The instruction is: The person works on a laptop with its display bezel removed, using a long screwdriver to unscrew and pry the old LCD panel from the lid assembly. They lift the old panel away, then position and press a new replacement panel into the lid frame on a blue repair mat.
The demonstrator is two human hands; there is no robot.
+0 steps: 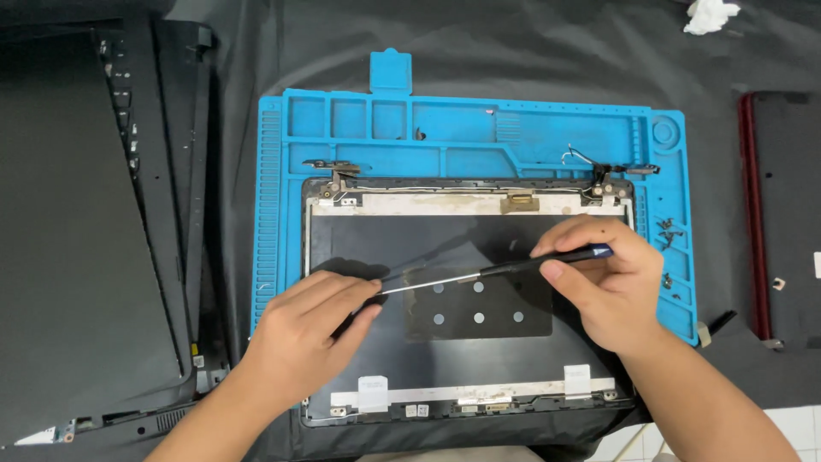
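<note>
The right hand (611, 287) pinches the dark, blue-capped handle of a screwdriver (492, 269) between thumb and fingers, and the left hand (304, 338) closes its fingertips around the thin metal shaft near the tip, steadying it just over the left side of the lid (466, 299), an opened laptop screen shell lying flat. The step in hand looks like setting the tip onto a fastener or seam at the lid's left edge, though the left hand hides the spot, so I cannot tell which. The next move would call for a true seat of the tip and light, straight pressure, since the panel backing is thin. The lid rests on a blue mat (479, 128) with moulded trays; hinges (333, 171) sit at the lid's top corners, and loose screws (667, 231) lie just right of it. Left of the lid stand dark laptop shells (94, 231); far right lies a red-edged cover (782, 214). A black cloth (513, 43) covers the tabletop, with crumpled tissue (710, 14) above the lid's right corner.
</note>
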